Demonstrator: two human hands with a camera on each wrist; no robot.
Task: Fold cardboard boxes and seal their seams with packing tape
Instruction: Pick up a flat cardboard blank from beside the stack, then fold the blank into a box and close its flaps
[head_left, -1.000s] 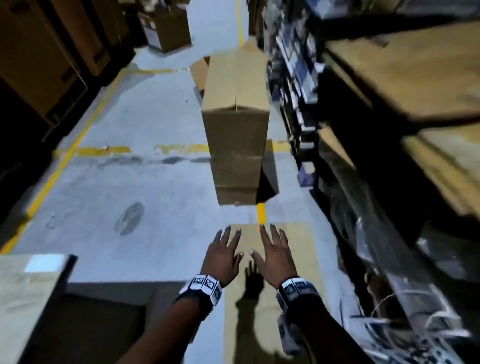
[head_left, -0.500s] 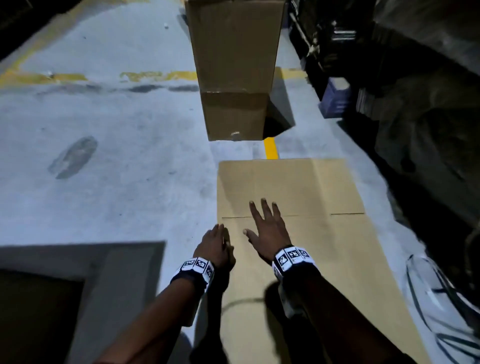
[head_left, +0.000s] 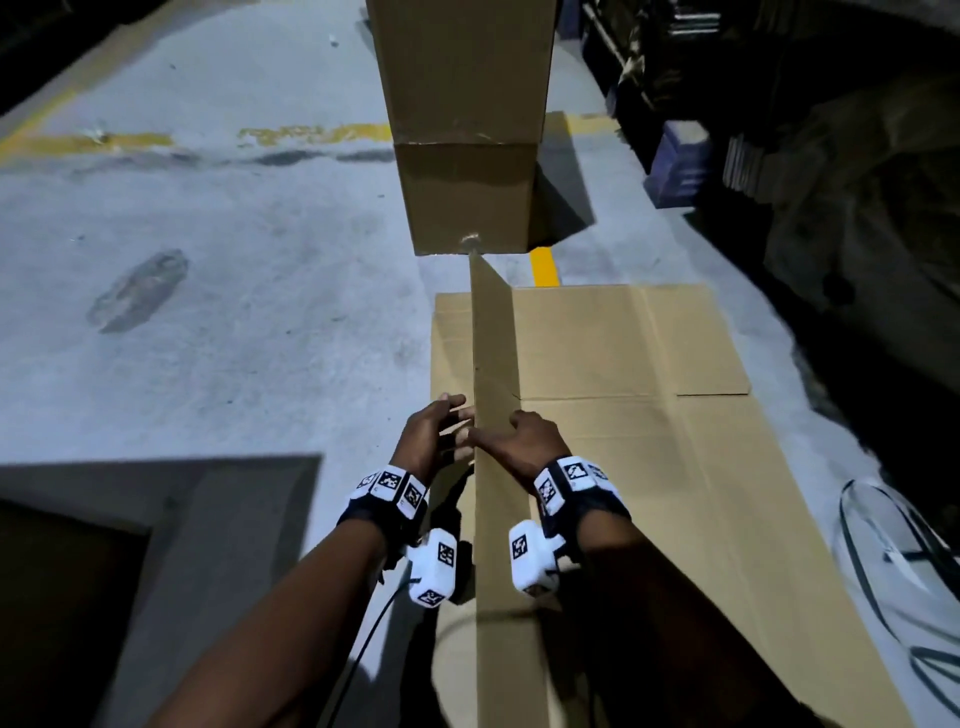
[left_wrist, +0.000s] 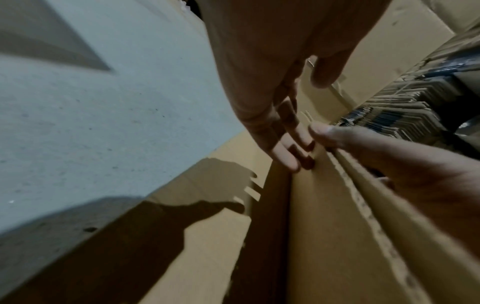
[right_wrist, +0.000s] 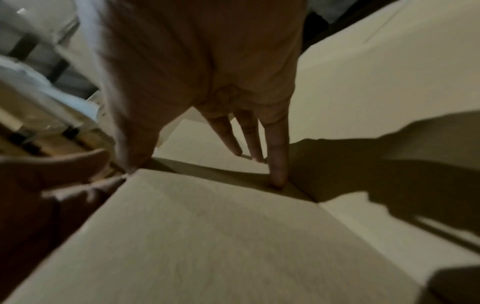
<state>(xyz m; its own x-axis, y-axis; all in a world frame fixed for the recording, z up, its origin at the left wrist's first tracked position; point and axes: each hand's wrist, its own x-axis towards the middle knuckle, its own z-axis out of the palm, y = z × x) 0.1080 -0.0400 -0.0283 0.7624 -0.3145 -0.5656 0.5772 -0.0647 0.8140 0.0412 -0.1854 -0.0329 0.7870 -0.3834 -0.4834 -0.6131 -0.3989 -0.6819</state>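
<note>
A flattened cardboard box (head_left: 623, 467) lies on the concrete floor. Its left panel (head_left: 493, 353) stands raised, seen edge-on in the head view. My left hand (head_left: 431, 436) is on the panel's left side, its straight fingers (left_wrist: 283, 150) flat against the cardboard panel (left_wrist: 324, 236). On the other side is my right hand (head_left: 519, 441), with its thumb (left_wrist: 337, 137) at the panel's top edge. The right hand's fingers (right_wrist: 276, 174) point straight down onto the flat sheet. No tape is in view.
A tall stack of assembled brown boxes (head_left: 462, 104) stands just beyond the sheet. Dark shelving (head_left: 831, 156) lines the right side. Clear plastic wrap with black straps (head_left: 893, 561) lies at the right. A grey block (head_left: 156, 545) is at the lower left.
Both hands came down onto the flat cardboard. The left panel, flat half a second ago, now stands upright between them. The head camera tilted down.
</note>
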